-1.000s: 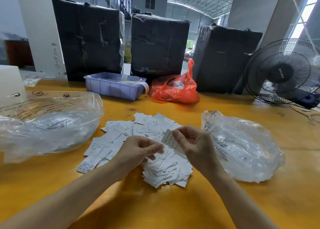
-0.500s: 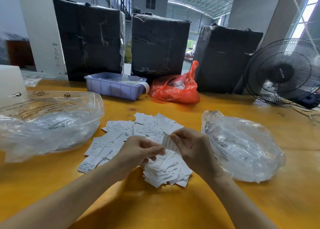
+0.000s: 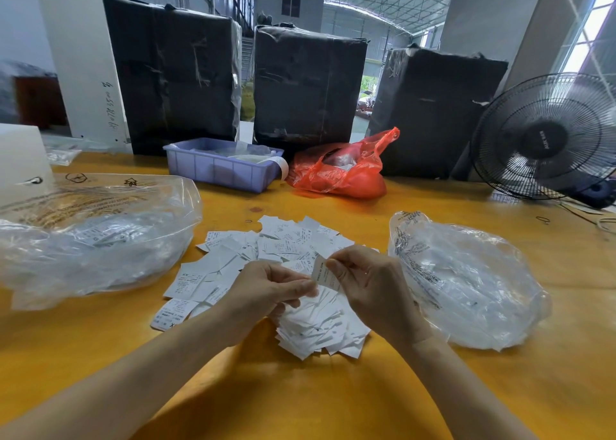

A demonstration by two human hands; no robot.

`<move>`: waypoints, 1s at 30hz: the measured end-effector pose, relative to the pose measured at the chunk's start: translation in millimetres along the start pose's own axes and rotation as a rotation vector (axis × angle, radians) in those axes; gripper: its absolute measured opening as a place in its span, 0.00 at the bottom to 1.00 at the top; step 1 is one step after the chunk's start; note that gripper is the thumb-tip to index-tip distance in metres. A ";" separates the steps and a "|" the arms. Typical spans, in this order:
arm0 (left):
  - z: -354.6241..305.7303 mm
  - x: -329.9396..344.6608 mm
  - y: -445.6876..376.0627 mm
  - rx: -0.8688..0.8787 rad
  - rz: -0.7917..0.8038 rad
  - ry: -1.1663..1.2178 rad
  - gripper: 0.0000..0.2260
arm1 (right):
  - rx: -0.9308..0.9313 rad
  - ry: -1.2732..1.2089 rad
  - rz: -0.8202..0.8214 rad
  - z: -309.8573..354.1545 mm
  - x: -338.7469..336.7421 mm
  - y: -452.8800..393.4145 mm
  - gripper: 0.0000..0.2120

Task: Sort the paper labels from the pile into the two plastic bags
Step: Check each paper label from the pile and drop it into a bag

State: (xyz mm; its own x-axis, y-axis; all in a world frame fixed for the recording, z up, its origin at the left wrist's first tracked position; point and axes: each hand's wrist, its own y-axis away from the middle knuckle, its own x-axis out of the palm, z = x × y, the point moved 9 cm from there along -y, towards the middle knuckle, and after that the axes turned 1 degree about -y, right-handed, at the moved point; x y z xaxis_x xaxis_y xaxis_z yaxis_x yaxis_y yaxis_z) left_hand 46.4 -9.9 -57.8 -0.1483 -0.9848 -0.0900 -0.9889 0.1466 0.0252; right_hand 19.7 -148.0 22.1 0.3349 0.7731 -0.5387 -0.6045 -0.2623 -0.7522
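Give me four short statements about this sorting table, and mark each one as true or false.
1. The right hand pinches a small white paper label. True.
2. A crumpled clear plastic bag lies right of the scattered white label pile. True.
3. The thin red plastic bag lies inside the lilac plastic tray. False: it lies beside the tray, on the table.
4. The black fan stands at the table's left end. False: it stands at the right.

Readable print in front of you is scarce.
You can make out "SX" on a label (image 3: 188,275) in the pile; the other labels and the bag print are too small to read.
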 end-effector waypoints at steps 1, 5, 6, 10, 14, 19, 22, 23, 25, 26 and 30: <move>-0.3 0.0 0.0 0.001 -0.001 0.003 0.06 | 0.009 -0.006 0.003 -1.0 0.7 0.1 0.03; -2.9 0.4 0.4 0.013 0.010 0.005 0.08 | 0.095 -0.070 0.003 -10.4 -0.5 -0.3 0.04; -3.2 1.1 0.2 0.017 0.016 0.015 0.09 | 0.096 -0.065 0.020 -10.7 0.5 -0.4 0.04; -0.9 -0.9 -0.8 0.013 -0.006 0.048 0.13 | 0.136 -0.099 0.123 -13.8 11.0 2.0 0.05; -0.4 -0.7 -1.8 0.034 0.000 0.024 0.11 | 0.260 -0.227 0.232 -21.5 23.5 6.9 0.04; -3.0 3.9 -0.8 0.075 0.039 -0.030 0.17 | 0.386 -0.385 0.252 -30.7 29.4 10.1 0.04; -3.3 3.7 -0.9 0.067 0.028 -0.012 0.17 | 0.457 -0.477 0.257 -35.0 29.5 11.4 0.09; -3.5 1.2 -1.6 0.064 0.000 0.013 0.16 | 0.491 -0.513 0.251 -37.4 28.9 12.1 0.11; -2.7 -6.6 -2.9 0.056 -0.079 0.071 0.15 | 0.544 -0.555 0.216 -42.2 26.2 13.0 0.14; -2.3 -10.0 -3.2 0.052 -0.111 0.099 0.14 | 0.544 -0.555 0.192 -42.9 24.2 12.6 0.13; -0.9 -7.5 -2.0 0.029 -0.119 0.119 0.16 | 0.465 -0.448 0.128 -39.7 17.3 9.0 0.04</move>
State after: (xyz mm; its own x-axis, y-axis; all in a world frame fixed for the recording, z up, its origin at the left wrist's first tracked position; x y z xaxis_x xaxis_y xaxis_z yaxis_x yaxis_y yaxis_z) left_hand 49.4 -2.9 -56.3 -0.0292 -0.9992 0.0281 -0.9996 0.0291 -0.0072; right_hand 48.7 -159.9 -9.1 -0.0327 0.9442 -0.3277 -0.9024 -0.1688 -0.3964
